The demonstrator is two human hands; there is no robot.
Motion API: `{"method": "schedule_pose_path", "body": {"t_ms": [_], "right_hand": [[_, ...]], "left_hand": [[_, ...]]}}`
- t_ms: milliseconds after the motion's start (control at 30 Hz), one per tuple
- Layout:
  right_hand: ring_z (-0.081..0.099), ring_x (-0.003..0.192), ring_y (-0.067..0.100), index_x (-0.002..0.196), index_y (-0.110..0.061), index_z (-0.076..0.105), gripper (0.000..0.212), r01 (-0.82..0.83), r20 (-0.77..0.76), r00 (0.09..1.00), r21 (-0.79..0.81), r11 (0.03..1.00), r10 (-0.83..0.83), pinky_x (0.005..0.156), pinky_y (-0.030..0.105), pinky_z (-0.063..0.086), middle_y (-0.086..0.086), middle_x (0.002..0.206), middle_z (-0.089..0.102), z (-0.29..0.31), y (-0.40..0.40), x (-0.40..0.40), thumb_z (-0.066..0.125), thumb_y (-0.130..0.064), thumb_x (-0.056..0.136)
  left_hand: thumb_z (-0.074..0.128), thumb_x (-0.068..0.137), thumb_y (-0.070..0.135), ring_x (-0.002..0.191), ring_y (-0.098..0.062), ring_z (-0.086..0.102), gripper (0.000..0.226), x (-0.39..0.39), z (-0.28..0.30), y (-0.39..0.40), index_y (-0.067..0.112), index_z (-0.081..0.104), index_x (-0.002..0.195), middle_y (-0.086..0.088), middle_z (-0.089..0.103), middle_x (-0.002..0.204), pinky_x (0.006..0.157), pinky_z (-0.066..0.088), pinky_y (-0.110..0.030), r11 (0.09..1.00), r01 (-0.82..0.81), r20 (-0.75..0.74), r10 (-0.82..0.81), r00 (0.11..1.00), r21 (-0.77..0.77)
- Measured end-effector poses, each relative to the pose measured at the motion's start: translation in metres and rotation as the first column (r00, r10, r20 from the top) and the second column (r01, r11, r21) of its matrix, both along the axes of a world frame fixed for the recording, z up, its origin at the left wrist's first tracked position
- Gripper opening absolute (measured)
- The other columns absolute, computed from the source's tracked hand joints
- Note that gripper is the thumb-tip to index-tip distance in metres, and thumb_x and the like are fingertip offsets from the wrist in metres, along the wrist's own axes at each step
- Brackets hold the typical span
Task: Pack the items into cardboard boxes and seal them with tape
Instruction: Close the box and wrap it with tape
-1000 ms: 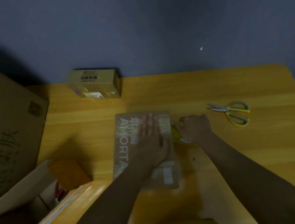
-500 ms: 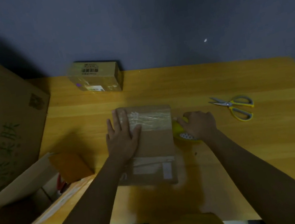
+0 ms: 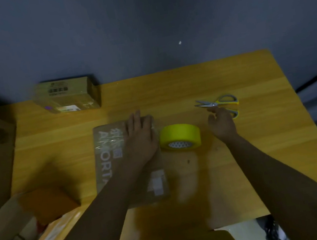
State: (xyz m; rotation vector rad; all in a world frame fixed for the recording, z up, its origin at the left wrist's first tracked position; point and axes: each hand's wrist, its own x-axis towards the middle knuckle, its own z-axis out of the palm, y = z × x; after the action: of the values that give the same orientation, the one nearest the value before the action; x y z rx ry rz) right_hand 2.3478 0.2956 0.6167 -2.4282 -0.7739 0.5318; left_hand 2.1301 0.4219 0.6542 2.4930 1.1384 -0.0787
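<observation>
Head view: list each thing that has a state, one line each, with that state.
Flat box: closed, lying flat, clear tape across its far end.
Tape roll: on its side, free of both hands.
Scissors: blades nearly closed, on the table.
Small box: closed, labelled.
Left hand: flat, pressing the flat box.
Right hand: empty, beside the scissors.

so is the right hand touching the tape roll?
Apart. Head view: bare table shows between the right hand and the tape roll.

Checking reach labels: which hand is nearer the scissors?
Right. The right hand is at the scissors, fingertip by the blades; the left hand rests flat on the box, beyond the tape.
</observation>
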Motion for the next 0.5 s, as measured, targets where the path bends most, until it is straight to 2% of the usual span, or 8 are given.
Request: {"method": "schedule_pose_path", "body": {"t_ms": [133,200,267,367,500], "right_hand": [[0.033,0.136,0.036,0.143,-0.003,0.036,0.052,-0.063,0.041,0.996,-0.279,0.958,0.078,0.105,0.045,0.035,0.02,0.149,0.032,-0.013,-0.002,0.045,0.046,-0.006,0.092],[0.018,0.143,0.031,0.147,-0.006,0.026,0.054,-0.08,0.075,0.99,-0.393,0.916,0.118,0.108,0.047,0.033,0.015,0.156,0.018,-0.023,0.0,0.064,0.045,-0.013,0.097],[0.011,0.146,0.027,0.148,-0.005,0.022,0.054,-0.106,0.091,0.982,-0.469,0.877,0.167,0.11,0.046,0.03,0.014,0.157,0.015,-0.031,0.004,0.078,0.043,-0.018,0.1],[0.016,0.143,0.032,0.148,-0.002,0.018,0.059,-0.174,0.059,0.962,-0.62,0.765,0.267,0.11,0.044,0.032,0.017,0.153,0.02,-0.038,0.013,0.086,0.046,-0.02,0.099],[0.028,0.136,0.036,0.144,0.0,0.026,0.053,-0.146,0.165,0.915,-0.716,0.683,0.369,0.109,0.042,0.031,0.021,0.146,0.029,-0.044,0.02,0.084,0.042,-0.026,0.101]], "left_hand": [[0.03,0.102,0.031,0.148,-0.021,0.003,0.047,0.041,0.001,-0.005,0.018,0.031,0.147,-0.004,0.01,0.161,0.118,0.0,-0.045,0.988,0.125,-0.017,-0.128,0.992,-0.094],[0.031,0.102,0.03,0.147,-0.02,0.005,0.046,0.054,-0.001,-0.006,0.019,0.033,0.147,-0.003,0.014,0.16,0.117,-0.001,-0.044,0.988,0.115,-0.026,-0.118,0.993,-0.106],[0.031,0.102,0.029,0.147,-0.02,0.005,0.045,0.063,-0.003,-0.004,0.019,0.033,0.147,-0.002,0.015,0.159,0.117,-0.002,-0.046,0.99,0.07,-0.051,-0.077,0.996,-0.123],[0.031,0.103,0.029,0.148,-0.02,0.004,0.044,0.069,-0.005,-0.002,0.019,0.036,0.145,-0.002,0.016,0.159,0.116,-0.004,-0.048,0.988,0.031,-0.083,-0.044,0.996,-0.151],[0.033,0.102,0.027,0.148,-0.018,0.003,0.043,0.063,-0.008,0.003,0.021,0.038,0.145,-0.001,0.017,0.159,0.116,-0.007,-0.047,0.99,-0.016,-0.077,0.005,0.997,-0.14]]}}
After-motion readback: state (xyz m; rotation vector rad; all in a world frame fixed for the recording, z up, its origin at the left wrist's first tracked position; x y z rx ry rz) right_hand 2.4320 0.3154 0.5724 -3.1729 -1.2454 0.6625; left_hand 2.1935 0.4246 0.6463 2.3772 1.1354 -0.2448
